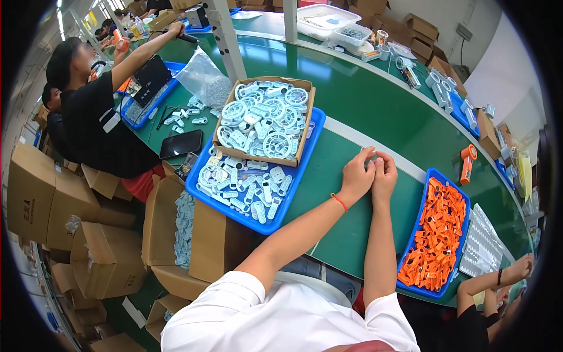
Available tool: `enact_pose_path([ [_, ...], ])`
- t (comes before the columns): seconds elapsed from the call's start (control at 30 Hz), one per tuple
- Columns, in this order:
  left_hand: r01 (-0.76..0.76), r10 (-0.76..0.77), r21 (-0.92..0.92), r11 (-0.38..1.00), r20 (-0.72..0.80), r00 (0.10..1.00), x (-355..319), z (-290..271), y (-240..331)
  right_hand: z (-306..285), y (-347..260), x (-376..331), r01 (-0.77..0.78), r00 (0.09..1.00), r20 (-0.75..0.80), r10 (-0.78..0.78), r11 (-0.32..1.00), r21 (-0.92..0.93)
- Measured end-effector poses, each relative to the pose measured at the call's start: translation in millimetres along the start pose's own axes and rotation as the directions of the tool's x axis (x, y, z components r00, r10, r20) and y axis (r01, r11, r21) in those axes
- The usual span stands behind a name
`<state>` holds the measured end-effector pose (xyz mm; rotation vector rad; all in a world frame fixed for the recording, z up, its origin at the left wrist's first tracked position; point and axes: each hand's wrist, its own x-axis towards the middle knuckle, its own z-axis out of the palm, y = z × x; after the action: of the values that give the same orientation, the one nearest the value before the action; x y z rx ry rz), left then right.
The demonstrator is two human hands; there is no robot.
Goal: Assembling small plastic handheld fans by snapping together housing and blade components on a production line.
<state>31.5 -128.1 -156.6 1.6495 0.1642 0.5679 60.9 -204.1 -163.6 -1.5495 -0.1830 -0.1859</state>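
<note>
My left hand (356,175), with a red cord around its wrist, meets my right hand (384,178) above the green work table (328,202). Fingertips of both are bent and pinched together; whatever lies between them is too small or hidden to make out. To the left, a cardboard box (307,130) full of pale blue plastic wheels and parts (258,117) rests on a blue tray (316,124). More pale blue parts (258,190) lie loose in that tray's near end. On the right, another blue tray (423,291) holds a heap of orange plastic pieces (437,234).
Beyond my hands curves a green conveyor belt (352,88) carrying orange parts (467,164). A metal post (226,41) rises behind the box. Clear plastic trays (482,240) lie at the right. Co-workers (88,117) sit on both sides; open cartons (108,258) crowd the left floor.
</note>
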Motion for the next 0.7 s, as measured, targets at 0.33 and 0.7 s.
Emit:
enact_pose_path([
  [0.33,-0.042,0.042,0.044,0.998,0.003,0.999,1.5,0.2,-2.0,0.7,-1.8,0.9,0.001,1.0,0.007,-0.001,1.0,0.015],
  [0.7,-0.046,0.046,0.054,0.997,0.011,0.999,-0.1,-1.2,-1.3,0.8,-1.7,-0.9,0.0,1.0,0.019,-0.001,0.999,0.037],
])
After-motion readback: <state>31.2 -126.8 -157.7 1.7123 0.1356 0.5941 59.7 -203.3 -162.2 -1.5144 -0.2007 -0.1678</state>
